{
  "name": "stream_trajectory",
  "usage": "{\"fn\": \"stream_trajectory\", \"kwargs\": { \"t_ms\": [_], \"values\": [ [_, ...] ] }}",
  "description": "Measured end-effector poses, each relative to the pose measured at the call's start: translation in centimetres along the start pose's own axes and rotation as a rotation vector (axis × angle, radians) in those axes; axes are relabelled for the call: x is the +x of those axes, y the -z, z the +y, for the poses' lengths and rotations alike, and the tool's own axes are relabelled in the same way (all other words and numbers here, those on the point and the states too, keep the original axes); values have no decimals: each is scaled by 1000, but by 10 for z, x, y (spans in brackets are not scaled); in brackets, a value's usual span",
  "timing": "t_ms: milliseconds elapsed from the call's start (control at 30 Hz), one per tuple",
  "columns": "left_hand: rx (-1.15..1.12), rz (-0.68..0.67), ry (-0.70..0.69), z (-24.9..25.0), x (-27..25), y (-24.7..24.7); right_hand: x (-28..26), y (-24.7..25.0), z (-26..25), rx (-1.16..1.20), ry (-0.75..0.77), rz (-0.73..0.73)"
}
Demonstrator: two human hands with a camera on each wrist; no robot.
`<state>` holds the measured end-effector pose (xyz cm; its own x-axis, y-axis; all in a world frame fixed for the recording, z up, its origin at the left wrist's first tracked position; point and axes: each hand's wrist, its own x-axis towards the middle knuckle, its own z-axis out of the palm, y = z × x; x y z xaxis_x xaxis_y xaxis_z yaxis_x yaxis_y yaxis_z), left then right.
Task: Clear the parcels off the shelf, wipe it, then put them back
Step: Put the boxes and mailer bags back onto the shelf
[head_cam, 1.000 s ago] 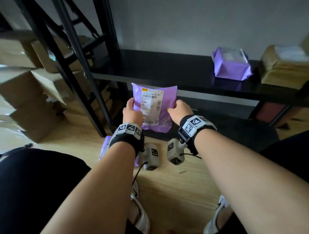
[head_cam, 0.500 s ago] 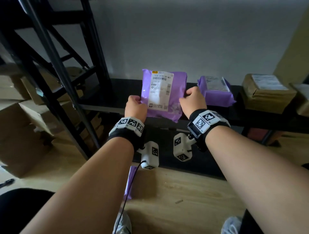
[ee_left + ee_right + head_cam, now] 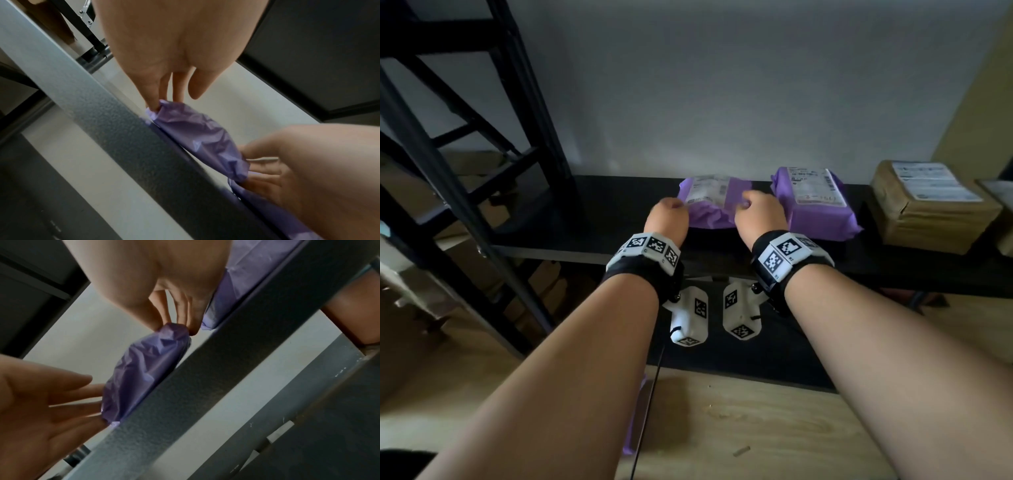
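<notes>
A purple parcel [image 3: 714, 200] with a white label lies flat on the black shelf [image 3: 592, 219], just left of a second purple parcel [image 3: 815, 202]. My left hand [image 3: 677, 206] pinches its near left corner and my right hand [image 3: 744, 204] pinches its near right corner, thumbs on top. In the left wrist view my left hand [image 3: 158, 104] nips the crumpled parcel [image 3: 197, 129] above the shelf edge [image 3: 115, 129]. The right wrist view shows my right hand [image 3: 174, 326] gripping the other end of the parcel [image 3: 144, 369].
A brown cardboard box [image 3: 928, 209] stands at the shelf's right end. Black frame posts [image 3: 527, 113] rise on the left, with stacked cartons [image 3: 400, 205] beyond them. Another purple parcel [image 3: 632, 431] lies on the wooden floor [image 3: 756, 428] under my left forearm.
Both hands have lifted the labelled purple parcel from low in front of the shelf and laid it flat on the shelf beside the other purple parcel.
</notes>
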<state>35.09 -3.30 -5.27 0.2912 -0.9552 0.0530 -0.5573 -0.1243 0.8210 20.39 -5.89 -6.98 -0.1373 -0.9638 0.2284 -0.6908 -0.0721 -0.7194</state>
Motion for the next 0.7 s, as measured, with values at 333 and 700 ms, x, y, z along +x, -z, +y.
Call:
{"fn": "stream_trajectory", "kwargs": {
  "t_ms": [333,700],
  "values": [
    [6,70,-2,-13,-12,8,-23,-1,-5,19,84,94],
    [164,416,66,-96,-80,49,-116,-32,-21,119,134,104]
  ]
}}
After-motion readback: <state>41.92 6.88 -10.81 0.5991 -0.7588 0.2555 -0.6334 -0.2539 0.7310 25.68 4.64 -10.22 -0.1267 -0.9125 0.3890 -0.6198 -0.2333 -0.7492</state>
